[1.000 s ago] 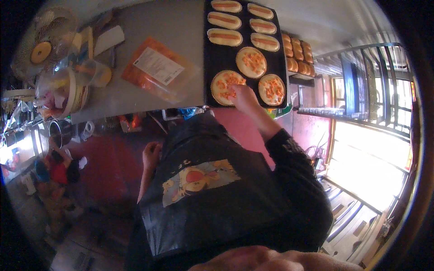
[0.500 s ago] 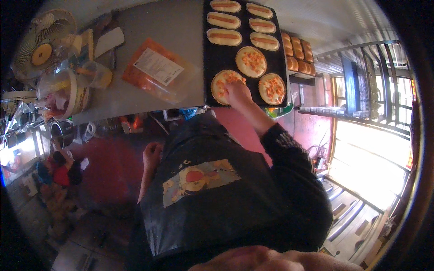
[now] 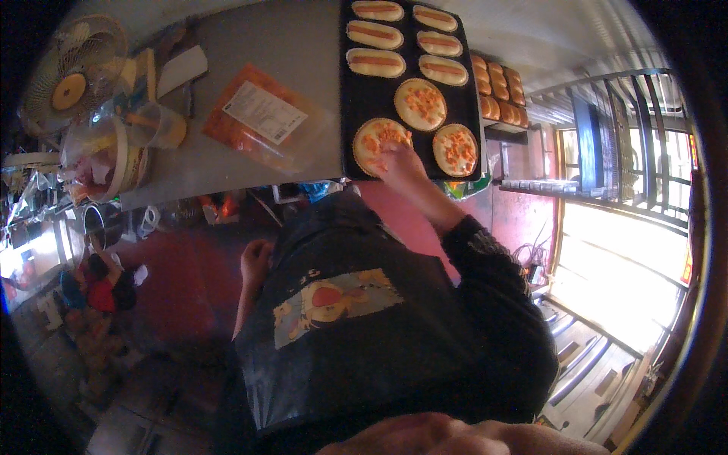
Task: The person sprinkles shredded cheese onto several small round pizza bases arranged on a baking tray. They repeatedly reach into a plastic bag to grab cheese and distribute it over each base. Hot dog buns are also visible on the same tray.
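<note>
My right hand (image 3: 402,163) reaches over the near edge of a black baking tray (image 3: 413,163). Its fingers are drawn together at the right side of a round dough piece (image 3: 365,155) in a paper cup, strewn with orange shreds. What the fingertips hold, if anything, is hidden. Two more round dough pieces with orange topping lie close by: one just beyond (image 3: 421,105), one to the right (image 3: 456,149). Farther up the tray are several oval doughs, each with a sausage (image 3: 374,63) along its middle. Low beside my apron hangs my left hand (image 3: 256,259), fingers curled in, apparently holding nothing.
An orange-filled plastic packet (image 3: 254,112) with a white label lies on the grey table (image 3: 288,45), left of the tray. A fan (image 3: 70,91), a clear tub (image 3: 98,159) and a jug (image 3: 163,125) stand farther left. Baked loaves (image 3: 499,89) sit behind the tray at right.
My right hand has shifted slightly right and toward me, uncovering more of the near-left dough, where more orange shreds now show. My left hand has stayed in place.
</note>
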A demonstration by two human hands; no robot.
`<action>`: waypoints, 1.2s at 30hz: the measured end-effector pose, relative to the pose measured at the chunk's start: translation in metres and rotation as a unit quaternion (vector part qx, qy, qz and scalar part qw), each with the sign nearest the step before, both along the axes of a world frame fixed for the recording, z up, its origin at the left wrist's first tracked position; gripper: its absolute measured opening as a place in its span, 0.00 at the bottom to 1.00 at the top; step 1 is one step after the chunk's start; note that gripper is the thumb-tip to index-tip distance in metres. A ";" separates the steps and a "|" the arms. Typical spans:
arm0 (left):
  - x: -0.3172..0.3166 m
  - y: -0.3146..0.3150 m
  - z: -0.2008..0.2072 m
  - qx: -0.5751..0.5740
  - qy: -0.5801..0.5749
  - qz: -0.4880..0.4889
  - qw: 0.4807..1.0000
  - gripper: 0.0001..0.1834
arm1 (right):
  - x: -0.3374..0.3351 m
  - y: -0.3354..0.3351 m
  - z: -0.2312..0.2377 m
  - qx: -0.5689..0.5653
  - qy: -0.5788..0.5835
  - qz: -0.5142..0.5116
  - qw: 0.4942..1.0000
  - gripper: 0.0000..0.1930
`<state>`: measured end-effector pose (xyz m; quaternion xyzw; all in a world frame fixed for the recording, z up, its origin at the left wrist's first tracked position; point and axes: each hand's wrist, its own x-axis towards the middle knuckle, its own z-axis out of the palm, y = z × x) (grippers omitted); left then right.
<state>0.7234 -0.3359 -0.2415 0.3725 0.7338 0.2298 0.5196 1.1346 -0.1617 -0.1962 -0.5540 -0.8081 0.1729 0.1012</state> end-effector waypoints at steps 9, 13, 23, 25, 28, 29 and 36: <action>-0.001 0.000 -0.006 -0.030 -0.016 -0.002 0.999 0.14 | 0.054 0.003 -0.012 -0.073 0.045 -0.147 0.985 0.15; 0.003 0.006 0.000 -0.008 0.018 -0.026 0.999 0.14 | 0.035 -0.004 -0.011 -0.013 -0.028 -0.092 0.995 0.15; 0.005 0.003 0.002 -0.013 -0.005 -0.009 1.000 0.13 | 0.045 0.000 -0.003 -0.053 -0.034 -0.102 0.993 0.16; 0.005 0.001 -0.001 0.014 0.026 -0.034 0.999 0.12 | 0.045 0.002 -0.007 -0.031 -0.010 -0.106 0.994 0.17; 0.005 0.001 -0.001 0.014 0.029 -0.032 0.999 0.12 | 0.042 0.003 -0.014 -0.041 -0.016 -0.094 0.995 0.19; 0.005 0.001 -0.001 0.019 0.008 -0.016 1.000 0.12 | 0.039 0.003 -0.017 -0.040 -0.036 -0.083 0.995 0.21; 0.001 -0.004 -0.010 0.017 -0.006 -0.004 1.000 0.13 | 0.040 -0.001 -0.017 -0.005 -0.064 -0.091 0.994 0.18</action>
